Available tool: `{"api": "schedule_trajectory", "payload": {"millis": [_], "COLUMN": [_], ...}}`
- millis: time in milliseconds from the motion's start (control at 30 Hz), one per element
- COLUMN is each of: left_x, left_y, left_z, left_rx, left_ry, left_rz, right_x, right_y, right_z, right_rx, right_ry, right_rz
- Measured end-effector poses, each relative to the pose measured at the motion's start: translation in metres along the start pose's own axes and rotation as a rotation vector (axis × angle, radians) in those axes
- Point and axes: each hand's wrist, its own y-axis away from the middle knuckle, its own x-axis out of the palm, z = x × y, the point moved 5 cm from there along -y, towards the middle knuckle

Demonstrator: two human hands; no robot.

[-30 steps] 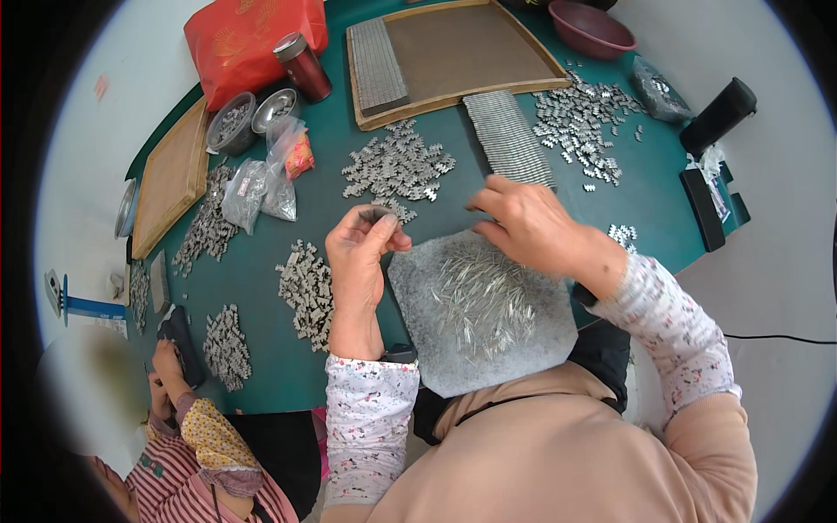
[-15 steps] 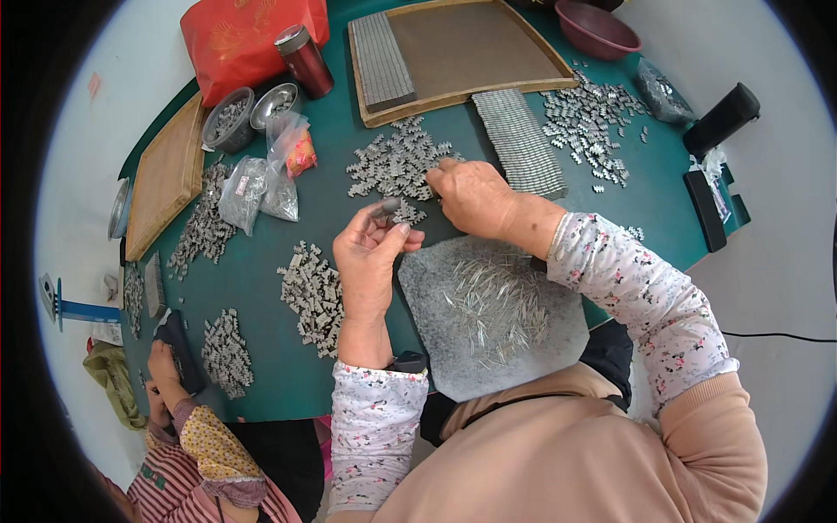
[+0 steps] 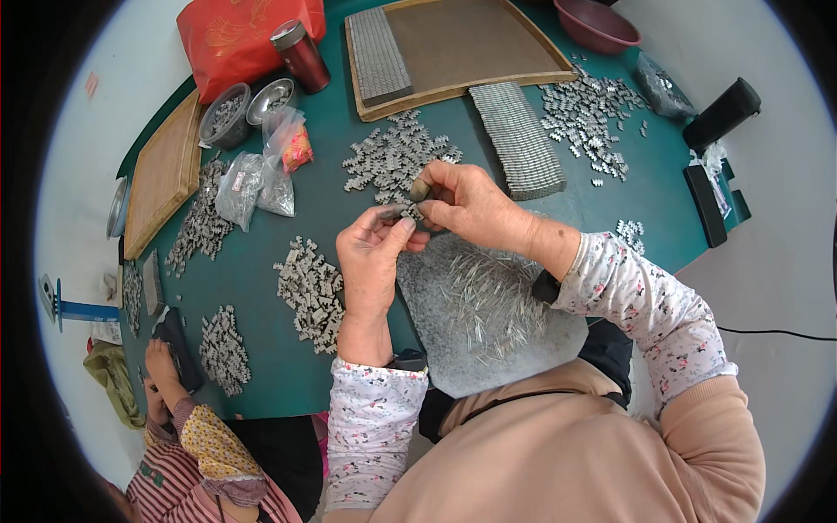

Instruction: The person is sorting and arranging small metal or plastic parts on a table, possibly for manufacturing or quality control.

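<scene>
My left hand (image 3: 373, 251) is closed, pinching a small toothed grey metal piece (image 3: 412, 212) between thumb and forefinger. My right hand (image 3: 478, 205) meets it there, its thumb and forefinger closed at the same piece; the fingertips partly hide it. Just beyond both hands spreads a heap of similar loose metal pieces (image 3: 388, 157). Below the hands, at the table's near edge, lies a grey felt-like mat (image 3: 436, 340) with many thin shiny pins (image 3: 497, 305) scattered over it. A second pile of metal pieces (image 3: 309, 292) sits left of my left hand.
A wooden-rimmed tray (image 3: 479, 74) holds a block of lined-up pieces; another assembled block (image 3: 519, 139) lies in front. More loose pieces (image 3: 593, 131) spread to the right. Bags, bowls and a red flask (image 3: 301, 57) stand at back left. Another person's hands (image 3: 163, 375) work at lower left.
My right hand has come from the heap towards my left hand, and its fingertips now meet the left ones at the small metal piece. My left hand has barely moved.
</scene>
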Motion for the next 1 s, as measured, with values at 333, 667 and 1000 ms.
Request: {"api": "schedule_trajectory", "payload": {"millis": [333, 667, 1000], "left_x": [0.007, 0.003, -0.027], "left_y": [0.002, 0.003, -0.003], "left_z": [-0.001, 0.006, -0.011], "left_rx": [-0.087, -0.154, -0.011], "left_ry": [-0.035, 0.06, 0.065], "left_rz": [0.069, 0.031, -0.155], "right_x": [0.0, 0.002, -0.021], "right_y": [0.008, 0.009, -0.018], "right_z": [0.002, 0.003, 0.009], "right_rx": [0.014, 0.047, -0.033], "right_ry": [0.078, 0.001, 0.072], "right_rz": [-0.013, -0.021, -0.008]}}
